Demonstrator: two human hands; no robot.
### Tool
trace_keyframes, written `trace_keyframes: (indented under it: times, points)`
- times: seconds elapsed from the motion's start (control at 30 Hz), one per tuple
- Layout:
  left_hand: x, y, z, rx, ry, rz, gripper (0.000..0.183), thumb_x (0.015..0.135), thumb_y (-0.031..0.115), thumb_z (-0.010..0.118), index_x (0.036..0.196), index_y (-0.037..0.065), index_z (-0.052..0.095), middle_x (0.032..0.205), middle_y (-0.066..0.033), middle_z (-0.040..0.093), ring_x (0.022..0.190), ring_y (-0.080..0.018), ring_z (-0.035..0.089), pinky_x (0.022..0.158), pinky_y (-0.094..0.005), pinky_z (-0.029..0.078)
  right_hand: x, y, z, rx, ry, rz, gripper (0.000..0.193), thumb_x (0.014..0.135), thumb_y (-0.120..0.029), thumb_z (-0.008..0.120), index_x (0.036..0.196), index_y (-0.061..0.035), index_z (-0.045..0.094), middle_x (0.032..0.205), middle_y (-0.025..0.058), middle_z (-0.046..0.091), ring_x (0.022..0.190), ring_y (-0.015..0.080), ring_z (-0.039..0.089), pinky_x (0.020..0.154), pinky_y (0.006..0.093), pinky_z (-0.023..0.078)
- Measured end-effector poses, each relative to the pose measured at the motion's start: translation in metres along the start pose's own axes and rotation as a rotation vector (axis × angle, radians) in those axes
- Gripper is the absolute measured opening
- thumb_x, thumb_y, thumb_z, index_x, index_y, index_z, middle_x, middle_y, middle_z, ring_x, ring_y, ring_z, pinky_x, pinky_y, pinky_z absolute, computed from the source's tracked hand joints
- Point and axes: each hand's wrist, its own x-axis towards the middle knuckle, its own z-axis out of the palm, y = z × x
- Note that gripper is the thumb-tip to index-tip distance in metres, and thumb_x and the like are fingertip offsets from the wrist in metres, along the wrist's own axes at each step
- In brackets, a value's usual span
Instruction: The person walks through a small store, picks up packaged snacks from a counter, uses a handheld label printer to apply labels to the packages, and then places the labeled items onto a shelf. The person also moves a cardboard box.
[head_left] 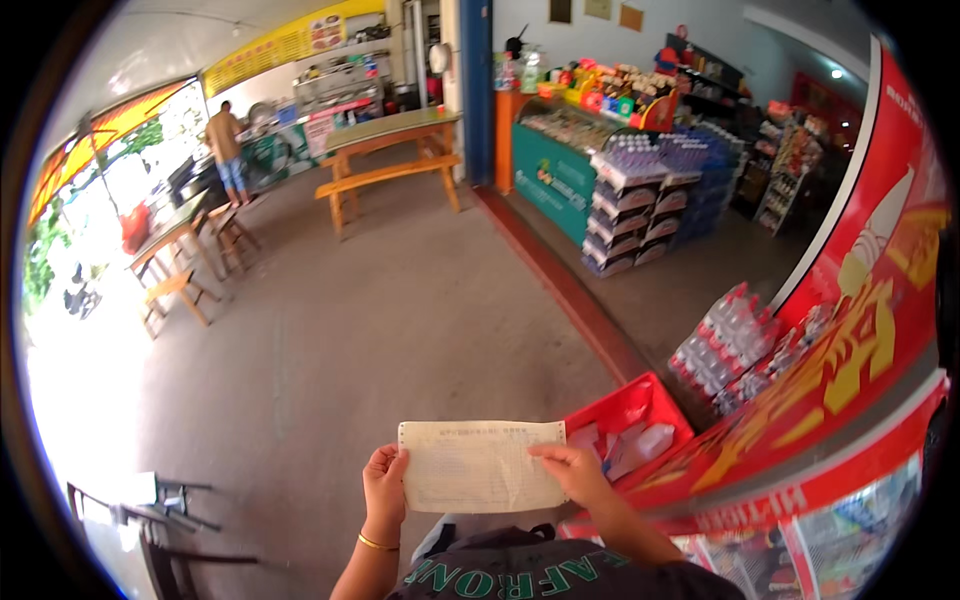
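Observation:
A pale, wide sheet of printed paper (480, 475) with punched holes along its side edges is held out flat in front of my body. My left hand (384, 478) pinches its left edge, thumb on top and the other fingers curled behind. At the right edge, my right hand (578, 472) grips the sheet, with a finger or thumb lying across its printed face. The fingers under the paper are hidden. A gold-coloured bracelet (378, 542) circles my left wrist.
A red bin (645, 428) holding plastic bags stands just right of the paper, beside a red display fridge (800, 510). Shrink-wrapped bottles (725, 340) lie beyond it. Ahead are a raised red sill (560, 285), stacked drink cases (625, 215) and a wooden table (390, 130). A person (225, 150) stands far left.

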Motion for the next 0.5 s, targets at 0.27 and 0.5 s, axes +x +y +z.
trace_keyframes:
  times: [0.27, 0.5]
  points:
    - [0.282, 0.020, 0.174, 0.344, -0.656, -0.242, 0.023, 0.089, 0.013, 0.057, 0.103, -0.005, 0.059, 0.089, -0.0041, 0.064, 0.078, -0.0074, 0.057, 0.069, -0.0217, 0.047, 0.178, -0.048, -0.084, 0.028, 0.557, 0.054, 0.023, 0.085, -0.002, 0.052, 0.104, -0.0023, 0.066, 0.094, 0.0030, 0.064, 0.080, 0.0077, 0.055, 0.071, 0.0210, 0.044]
    - [0.409, -0.064, 0.347, 0.532, -0.957, -0.180, 0.025, 0.087, 0.017, 0.061, 0.100, -0.004, 0.063, 0.086, -0.0040, 0.065, 0.075, -0.0075, 0.058, 0.068, -0.0227, 0.047, 0.283, 0.041, -0.210, 0.155, 0.917, 0.213, 0.022, 0.080, 0.001, 0.052, 0.096, 0.0004, 0.068, 0.092, 0.0046, 0.065, 0.085, 0.0112, 0.058, 0.076, 0.0223, 0.045]
